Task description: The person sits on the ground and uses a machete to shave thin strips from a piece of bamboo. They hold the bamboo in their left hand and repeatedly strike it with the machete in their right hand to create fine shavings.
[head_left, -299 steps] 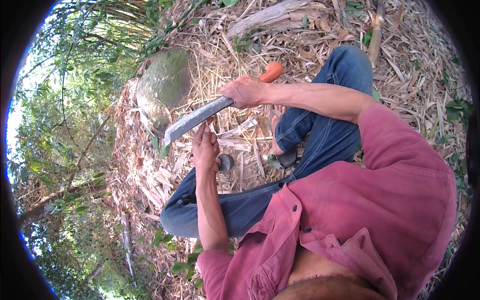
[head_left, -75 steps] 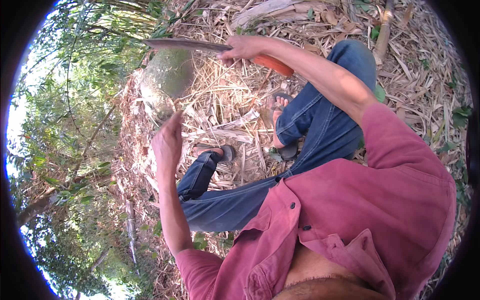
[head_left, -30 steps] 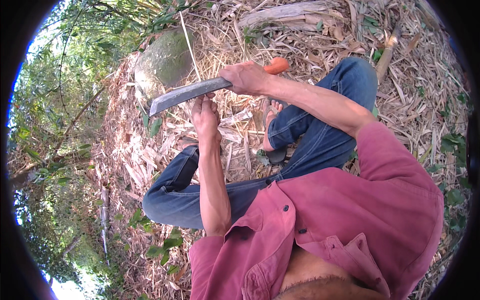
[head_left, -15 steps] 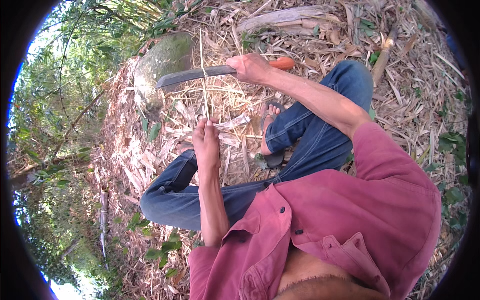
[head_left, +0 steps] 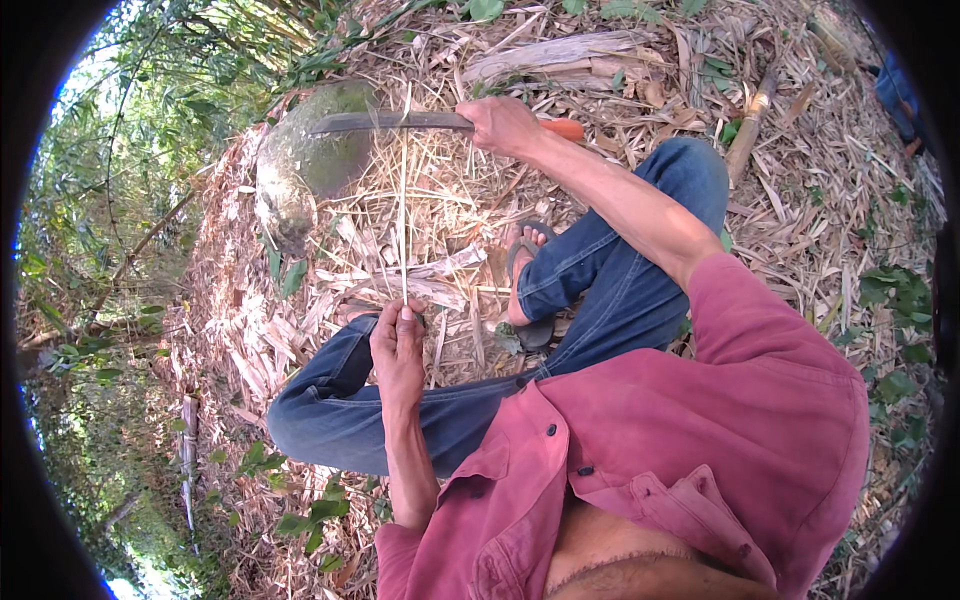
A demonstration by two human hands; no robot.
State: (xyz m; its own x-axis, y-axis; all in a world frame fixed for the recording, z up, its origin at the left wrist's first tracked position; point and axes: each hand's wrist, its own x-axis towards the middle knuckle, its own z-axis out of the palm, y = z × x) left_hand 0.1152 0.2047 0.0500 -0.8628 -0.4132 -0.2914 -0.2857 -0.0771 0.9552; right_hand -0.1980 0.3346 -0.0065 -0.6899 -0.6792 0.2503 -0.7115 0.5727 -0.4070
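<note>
My right hand (head_left: 503, 126) is closed round a machete (head_left: 385, 121) near where its long dark blade meets the orange handle (head_left: 563, 129). The blade points left and lies across a thin pale strip (head_left: 403, 200), which looks like split bamboo. My left hand (head_left: 400, 345) pinches the near end of that strip between thumb and fingers, in front of my left knee. From there the strip runs straight away from me to the blade, and its far tip sticks out a little beyond it. Fine pale shavings (head_left: 440, 185) litter the ground below the blade.
A mossy boulder (head_left: 325, 140) stands behind the machete's tip. A weathered split log (head_left: 555, 58) lies at the far side, and a cut bamboo stick (head_left: 752, 122) at the right. My sandalled foot (head_left: 528, 270) rests on dry leaf litter. Something blue (head_left: 897, 95) shows at the far right edge.
My left hand has drawn back toward me with the strip, so more of its length lies on my side of the blade. The machete has shifted slightly away and turned more level.
</note>
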